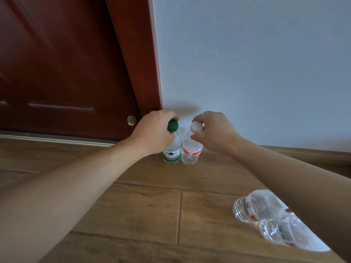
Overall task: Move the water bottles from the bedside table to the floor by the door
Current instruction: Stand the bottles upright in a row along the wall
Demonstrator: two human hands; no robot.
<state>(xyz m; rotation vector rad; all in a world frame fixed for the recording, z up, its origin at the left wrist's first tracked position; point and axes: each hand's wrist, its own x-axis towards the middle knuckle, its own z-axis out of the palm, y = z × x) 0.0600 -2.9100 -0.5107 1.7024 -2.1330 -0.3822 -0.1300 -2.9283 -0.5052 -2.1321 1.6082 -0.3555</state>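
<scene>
By the door [66, 73], 4 bottles [171, 149]

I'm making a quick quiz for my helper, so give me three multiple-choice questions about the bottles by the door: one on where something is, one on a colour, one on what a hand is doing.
1. Where do the two upright bottles stand?
A. on the wood floor by the door frame and wall
B. on a bedside table
C. on a shelf

2. What colour is the cap under the left hand?
A. red
B. green
C. blue

3. What is the right hand doing?
A. lying flat on the floor
B. holding the door stop
C. gripping the white cap

Answers:
1. A: the green-label bottle and the orange-label bottle stand side by side on the floor next to the door frame.
2. B: the green cap shows below the left hand.
3. C: the right hand has its fingers around the white cap.
</scene>
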